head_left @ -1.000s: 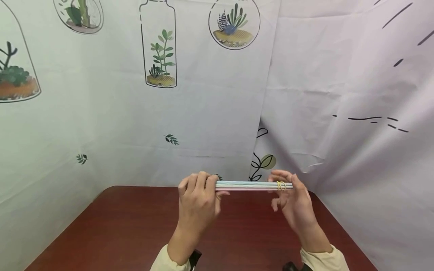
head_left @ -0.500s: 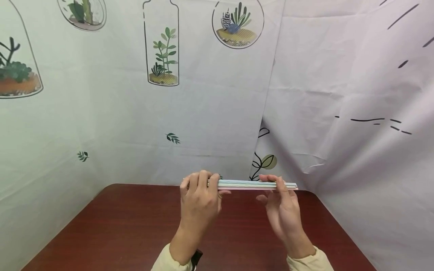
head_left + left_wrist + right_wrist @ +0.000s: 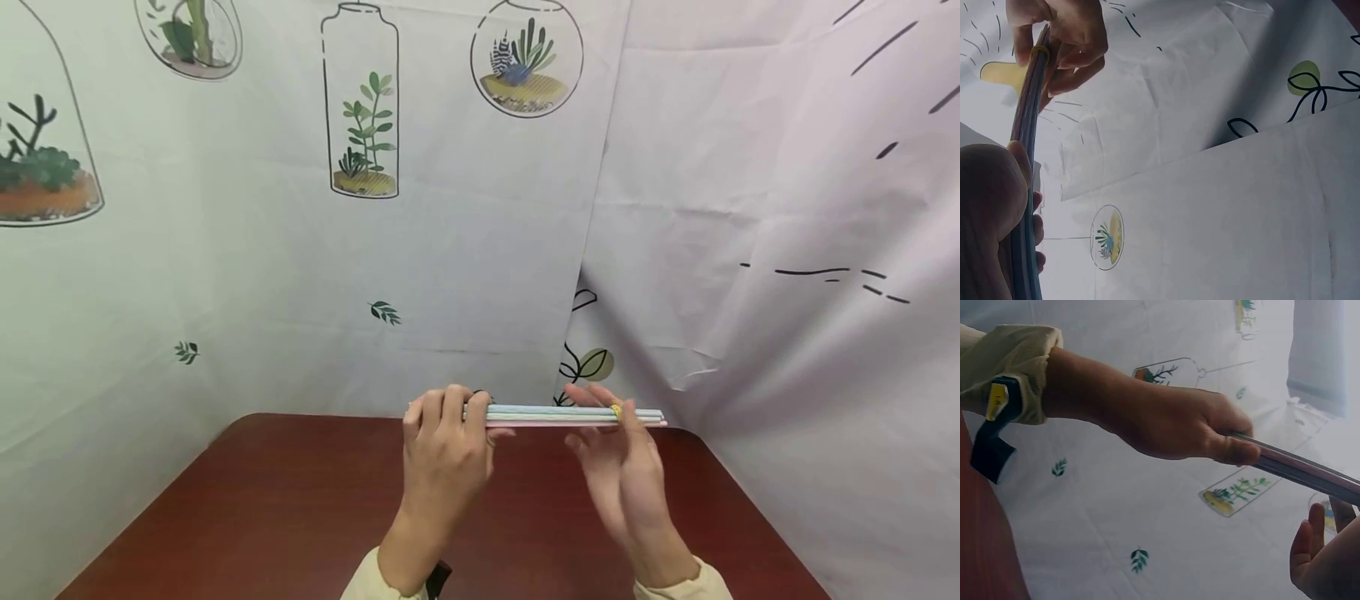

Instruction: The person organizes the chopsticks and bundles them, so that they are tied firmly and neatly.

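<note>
Head view: a person's left hand (image 3: 447, 454) grips a bundle of slim sticks (image 3: 551, 415), pale blue, greenish and pink, its fingers folded over the top and its thumb showing underneath. From that fist the bundle runs out level to the right, its far end passing beyond the right hand (image 3: 633, 479). Near that end a yellow band (image 3: 617, 412) circles the sticks, just beside a finger of the right hand that crosses in front. The other right fingers are spread loosely, some of their tips behind the bundle; whether they pinch the band or the sticks, I can't tell.

Left wrist view has the sticks lying along the left palm, thumb on one side and fingertips on the other, with the banded end up among the right fingers. Right wrist view shows the left thumb pressed along the sticks.

Below the hands is a dark red table (image 3: 322, 492); behind hangs a pale cloth (image 3: 480, 267) printed with plants in jars. Both cuffs (image 3: 686, 583) are cream.
</note>
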Tool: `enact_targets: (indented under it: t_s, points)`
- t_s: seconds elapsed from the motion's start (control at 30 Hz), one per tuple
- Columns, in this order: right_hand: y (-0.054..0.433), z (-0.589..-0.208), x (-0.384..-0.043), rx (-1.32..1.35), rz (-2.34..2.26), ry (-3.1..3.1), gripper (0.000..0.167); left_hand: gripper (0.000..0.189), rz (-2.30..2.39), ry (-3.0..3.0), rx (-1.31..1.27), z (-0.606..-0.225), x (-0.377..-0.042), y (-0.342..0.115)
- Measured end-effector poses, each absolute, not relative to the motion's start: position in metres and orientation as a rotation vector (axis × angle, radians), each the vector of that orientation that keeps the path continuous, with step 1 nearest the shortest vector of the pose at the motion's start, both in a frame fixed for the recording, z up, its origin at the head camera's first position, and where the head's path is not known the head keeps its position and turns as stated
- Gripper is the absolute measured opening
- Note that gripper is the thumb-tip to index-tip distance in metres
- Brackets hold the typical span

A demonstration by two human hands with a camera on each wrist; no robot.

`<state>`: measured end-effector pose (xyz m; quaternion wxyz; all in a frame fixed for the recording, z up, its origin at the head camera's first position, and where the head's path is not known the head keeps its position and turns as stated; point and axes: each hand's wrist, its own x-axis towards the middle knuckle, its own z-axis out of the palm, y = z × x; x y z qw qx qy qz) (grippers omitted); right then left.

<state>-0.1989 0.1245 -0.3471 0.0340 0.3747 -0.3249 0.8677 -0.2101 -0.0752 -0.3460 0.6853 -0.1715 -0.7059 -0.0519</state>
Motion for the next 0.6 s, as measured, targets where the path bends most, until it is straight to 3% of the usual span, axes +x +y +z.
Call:
enact_targets:
  t_s: [0.27, 0.6]
  points:
    - [0.11, -0.348, -0.196, 1.028, 2.628, -0.935, 0.045, 0.051, -0.056, -1.565, -0.412, -0.347, -0.208, -0.069]
    - [0.109, -0.35, -0.197, 1.131, 2.595, -0.893, 0.05, 0.052, -0.085, -1.613, -0.418, -0.351, -0.207, -0.062]
